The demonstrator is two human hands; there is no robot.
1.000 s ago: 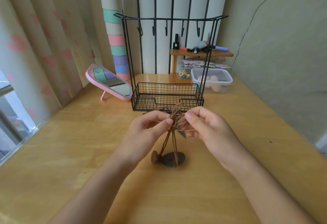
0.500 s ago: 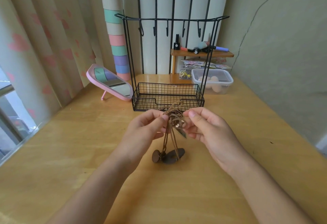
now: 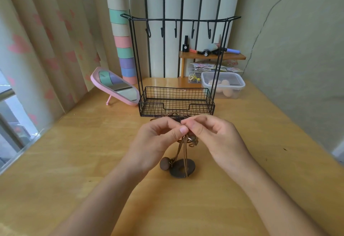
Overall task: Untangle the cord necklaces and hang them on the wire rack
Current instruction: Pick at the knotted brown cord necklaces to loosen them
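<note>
A tangle of brown cord necklaces [image 3: 183,147] hangs between my hands above the wooden table [image 3: 74,161]. My left hand [image 3: 156,142] and my right hand [image 3: 217,138] both pinch the knotted cords at the top, fingertips almost touching. Below them the cords run down to a dark disc pendant [image 3: 182,169] and a round brown bead [image 3: 164,163] lying on the table. More cord loops [image 3: 173,115] show behind my fingers. The black wire rack [image 3: 176,101] stands just beyond, with a basket base and a top bar of several bare hooks [image 3: 176,30].
A pink tabletop mirror [image 3: 116,86] leans left of the rack. A clear lidded box [image 3: 223,86] sits to its right, before a small wooden shelf [image 3: 212,56] with cosmetics. Curtains and a window edge run along the left; a wall is on the right.
My hands have drawn closer together on the knot, and the tangle has sunk slightly. The pendants stay on the table.
</note>
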